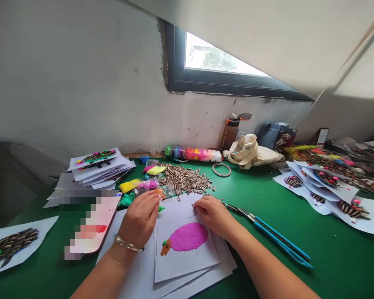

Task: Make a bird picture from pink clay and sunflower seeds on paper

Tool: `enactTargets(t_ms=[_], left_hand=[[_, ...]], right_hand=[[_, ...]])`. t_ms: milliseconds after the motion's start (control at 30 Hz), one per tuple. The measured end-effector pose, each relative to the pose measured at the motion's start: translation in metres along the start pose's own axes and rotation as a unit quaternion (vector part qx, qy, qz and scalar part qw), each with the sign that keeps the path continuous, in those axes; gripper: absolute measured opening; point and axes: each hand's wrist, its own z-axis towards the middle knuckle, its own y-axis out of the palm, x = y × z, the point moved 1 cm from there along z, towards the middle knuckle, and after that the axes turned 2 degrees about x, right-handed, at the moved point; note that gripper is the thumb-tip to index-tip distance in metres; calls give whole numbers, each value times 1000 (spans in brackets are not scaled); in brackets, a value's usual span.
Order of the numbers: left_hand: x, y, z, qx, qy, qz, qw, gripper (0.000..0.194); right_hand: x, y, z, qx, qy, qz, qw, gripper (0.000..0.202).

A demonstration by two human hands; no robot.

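The right grip (214, 214) pinches a slim seed (193, 206); smooth, oval magenta clay (188, 236) lies on paper (187, 265) just nearside of it. Left grip (141, 216) curls beside crinkled plastic packets (148, 185), its hold unclear.

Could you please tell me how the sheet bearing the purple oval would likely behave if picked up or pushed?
The sheet would probably bend, since it looks like thin paper. The purple oval, apparently soft clay, may make the middle sag. Pushed, the sheet might slide, as it seems to lie loose over other papers.
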Motion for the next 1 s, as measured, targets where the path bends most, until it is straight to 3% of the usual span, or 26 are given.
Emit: enactTargets(t_ms=[500, 700, 833, 1000], left_hand=[[-17, 10, -3, -20, 7, -20, 1000, 23], [-14, 5, -1, 16, 16, 19, 1000, 26], [-19, 2, -5, -4, -5, 42, 999, 29], [-31, 8, -15, -108, -64, 68, 990, 34]], right_hand=[[-3, 5, 8, 0, 12, -81, 997, 23], [2, 2, 3, 6, 6, -36, 999, 28], [3, 0, -1, 13, 6, -1, 1000, 29], [0, 1, -2, 14, 5, 7, 1000, 27]])
